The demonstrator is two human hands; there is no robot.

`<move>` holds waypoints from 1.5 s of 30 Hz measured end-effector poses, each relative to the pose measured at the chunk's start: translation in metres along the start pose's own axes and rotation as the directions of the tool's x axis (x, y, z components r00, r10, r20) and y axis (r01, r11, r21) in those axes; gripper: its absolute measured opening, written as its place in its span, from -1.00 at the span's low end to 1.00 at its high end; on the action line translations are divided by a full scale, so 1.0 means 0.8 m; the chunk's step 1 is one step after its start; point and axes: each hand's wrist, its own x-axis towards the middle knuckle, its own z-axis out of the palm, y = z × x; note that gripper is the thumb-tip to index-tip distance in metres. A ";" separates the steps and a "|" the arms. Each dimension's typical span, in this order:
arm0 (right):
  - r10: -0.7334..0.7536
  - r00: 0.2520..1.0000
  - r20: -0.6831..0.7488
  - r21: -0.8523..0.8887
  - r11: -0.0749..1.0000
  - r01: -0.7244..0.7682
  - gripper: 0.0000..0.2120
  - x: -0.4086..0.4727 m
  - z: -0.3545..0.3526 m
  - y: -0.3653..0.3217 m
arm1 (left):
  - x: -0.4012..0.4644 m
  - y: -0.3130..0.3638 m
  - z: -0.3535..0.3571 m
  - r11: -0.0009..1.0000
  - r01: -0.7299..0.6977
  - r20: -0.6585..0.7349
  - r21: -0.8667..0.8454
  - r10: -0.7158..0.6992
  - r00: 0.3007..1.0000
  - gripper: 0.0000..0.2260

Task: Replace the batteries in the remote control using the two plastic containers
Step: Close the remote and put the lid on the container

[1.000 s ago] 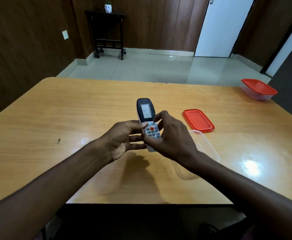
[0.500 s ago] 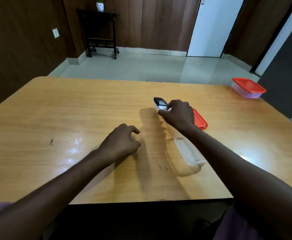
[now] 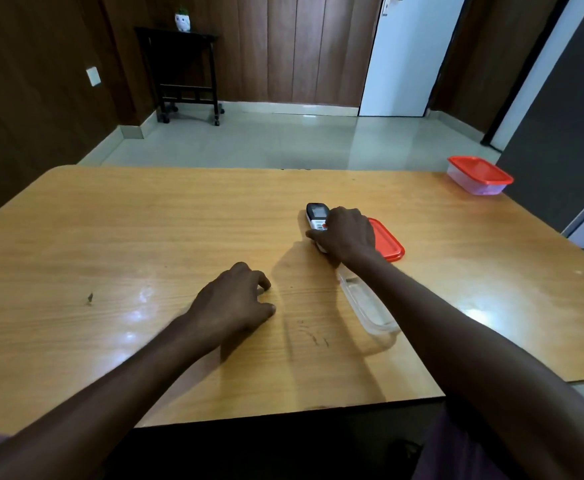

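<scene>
Two bare arms reach out over a wooden table [image 3: 110, 237], the right hand on a remote lying flat.

The right arm stretches forward and slightly inward, its hand [image 3: 347, 233] palm-down and curled over the lower half of the remote [image 3: 317, 216], fingers closed around it against the tabletop; the dark screen end sticks out beyond the knuckles. The left arm lies lower and nearer, its hand [image 3: 231, 303] resting knuckles-up on the wood, fingers loosely bent and holding nothing. A clear tub [image 3: 366, 303] sits under the right forearm, its red lid [image 3: 387, 242] just beside the right hand. A second, lidded tub [image 3: 479, 176] stands at the far right corner.
</scene>
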 end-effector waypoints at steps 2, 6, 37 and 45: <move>-0.006 1.000 0.013 -0.007 1.000 0.006 -0.53 -0.001 -0.006 0.001 | 0.000 0.000 0.000 1.000 -0.001 0.000 0.007 0.001 1.000 -0.57; 0.024 0.999 -0.034 0.050 0.999 -0.022 -0.53 0.004 -0.029 0.015 | 0.000 0.001 -0.001 1.000 0.004 0.012 0.018 -0.004 1.000 -0.56; -0.300 0.820 0.487 0.820 0.481 -0.310 -0.88 -0.139 -0.120 0.024 | 0.011 0.060 0.000 0.050 0.158 0.157 -0.986 -0.022 0.987 -0.68; 0.052 0.930 0.364 0.695 0.650 -0.309 -0.86 -0.120 -0.120 0.065 | 0.004 0.072 0.019 0.177 0.301 0.290 -0.937 -0.086 0.953 -0.71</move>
